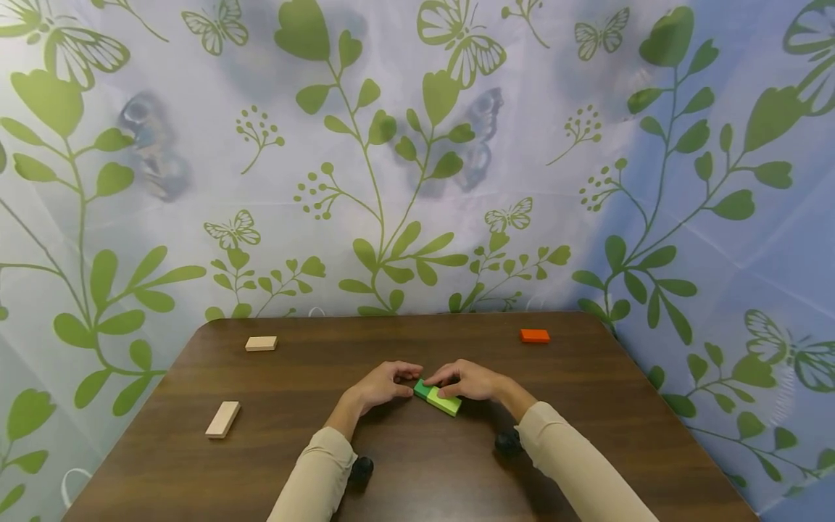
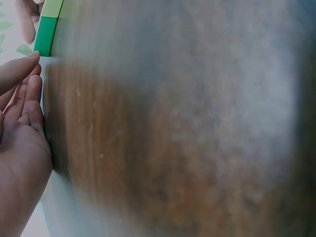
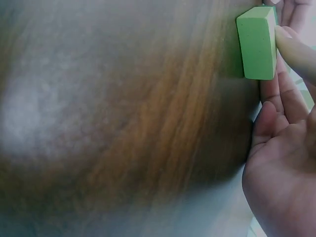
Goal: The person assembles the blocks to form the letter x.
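Observation:
A dark green wooden block point(image 1: 424, 390) and a light green wooden block point(image 1: 446, 402) lie end to end on the brown table, touching, in a slanting line. My right hand point(image 1: 475, 381) holds the light green block, thumb on it and fingers along its far side; the index fingertip reaches the dark green block. In the right wrist view the light green block point(image 3: 256, 47) hides the dark one. My left hand point(image 1: 380, 386) stays beside the dark green block's left end, fingers loosely bent and holding nothing. In the left wrist view its thumb tip meets or nearly meets the dark green block point(image 2: 45, 37).
Toward the table's point(image 1: 365, 341) back left lies a pale wooden block point(image 1: 262, 344), and another pale block point(image 1: 223, 420) sits nearer on the left. An orange-red block point(image 1: 535, 336) is at the back right. Behind hangs a leaf-and-butterfly patterned curtain point(image 1: 404, 181).

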The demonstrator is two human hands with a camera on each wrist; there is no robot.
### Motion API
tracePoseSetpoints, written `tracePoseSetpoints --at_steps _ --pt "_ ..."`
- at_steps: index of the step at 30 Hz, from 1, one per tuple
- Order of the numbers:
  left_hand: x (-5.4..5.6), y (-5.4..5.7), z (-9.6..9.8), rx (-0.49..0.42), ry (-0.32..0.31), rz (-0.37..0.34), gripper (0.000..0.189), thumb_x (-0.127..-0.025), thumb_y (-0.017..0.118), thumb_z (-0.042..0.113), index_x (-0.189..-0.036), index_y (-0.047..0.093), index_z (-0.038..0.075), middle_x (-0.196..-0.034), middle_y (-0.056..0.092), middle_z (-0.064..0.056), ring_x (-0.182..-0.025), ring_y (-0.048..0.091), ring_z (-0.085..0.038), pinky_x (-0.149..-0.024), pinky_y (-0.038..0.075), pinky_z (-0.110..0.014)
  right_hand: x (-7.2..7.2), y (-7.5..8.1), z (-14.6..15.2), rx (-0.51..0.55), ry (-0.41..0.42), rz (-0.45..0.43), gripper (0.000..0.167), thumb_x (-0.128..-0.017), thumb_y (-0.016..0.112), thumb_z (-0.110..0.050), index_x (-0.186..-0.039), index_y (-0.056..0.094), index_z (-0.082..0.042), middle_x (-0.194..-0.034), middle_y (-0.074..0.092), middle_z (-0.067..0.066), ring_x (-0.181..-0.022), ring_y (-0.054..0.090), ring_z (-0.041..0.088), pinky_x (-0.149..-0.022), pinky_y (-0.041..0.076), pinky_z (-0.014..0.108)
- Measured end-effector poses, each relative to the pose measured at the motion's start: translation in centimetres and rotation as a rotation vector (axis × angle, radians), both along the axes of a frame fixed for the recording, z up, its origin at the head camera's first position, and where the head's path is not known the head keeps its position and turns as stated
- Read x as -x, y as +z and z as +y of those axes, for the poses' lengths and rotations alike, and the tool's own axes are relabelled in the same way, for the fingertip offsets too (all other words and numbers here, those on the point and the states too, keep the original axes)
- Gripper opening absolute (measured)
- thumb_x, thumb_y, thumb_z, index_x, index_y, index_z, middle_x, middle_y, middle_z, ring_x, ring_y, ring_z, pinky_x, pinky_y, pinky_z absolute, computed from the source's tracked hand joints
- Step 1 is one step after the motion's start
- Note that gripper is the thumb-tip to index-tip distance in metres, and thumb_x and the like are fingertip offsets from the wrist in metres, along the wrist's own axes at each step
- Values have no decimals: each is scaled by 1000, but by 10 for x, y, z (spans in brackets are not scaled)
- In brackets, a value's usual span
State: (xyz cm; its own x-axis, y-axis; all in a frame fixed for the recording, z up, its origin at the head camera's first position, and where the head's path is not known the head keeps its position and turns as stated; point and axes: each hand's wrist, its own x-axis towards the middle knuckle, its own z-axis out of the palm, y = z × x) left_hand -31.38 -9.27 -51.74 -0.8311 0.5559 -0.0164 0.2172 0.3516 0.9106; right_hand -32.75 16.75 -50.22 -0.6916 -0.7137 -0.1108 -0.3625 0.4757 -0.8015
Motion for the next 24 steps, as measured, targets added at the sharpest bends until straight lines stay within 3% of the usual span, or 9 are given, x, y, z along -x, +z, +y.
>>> tracePoseSetpoints --at_steps 7,14,19,24 --pt "-1 0 0 -15 3 11 50 -92 72 -7 -141 60 -5 -131 64 -16 -124 56 -35 -107 42 -52 0 1 0 -12 -32 -38 31 -100 70 -14 -131 75 -18 -130 67 -1 -111 59 19 -96 49 43" --pt "-7 0 -4 -62 68 16 49 -94 71 -2 -142 59 -4 -135 63 -18 -127 54 -36 -107 42 -53 -2 2 -1 -11 -47 -43 31 -101 69 -14 -132 74 -18 -132 66 1 -118 58 23 -100 47 49" --pt "-18 7 -18 -67 118 -46 51 -95 72 2 -144 57 -2 -138 61 -17 -128 53 -35 -106 43 -52 -2 2 -2 -27 -36 -35 32 -101 69 -17 -132 74 -20 -133 65 0 -118 58 22 -101 47 48" --pt "-26 18 -42 -22 90 -12 52 -93 76 5 -142 58 -3 -133 63 -17 -122 55 -36 -103 44 -54 -1 2 -2 -13 -33 -42 32 -100 70 -13 -132 74 -17 -133 65 3 -116 58 22 -99 48 47"
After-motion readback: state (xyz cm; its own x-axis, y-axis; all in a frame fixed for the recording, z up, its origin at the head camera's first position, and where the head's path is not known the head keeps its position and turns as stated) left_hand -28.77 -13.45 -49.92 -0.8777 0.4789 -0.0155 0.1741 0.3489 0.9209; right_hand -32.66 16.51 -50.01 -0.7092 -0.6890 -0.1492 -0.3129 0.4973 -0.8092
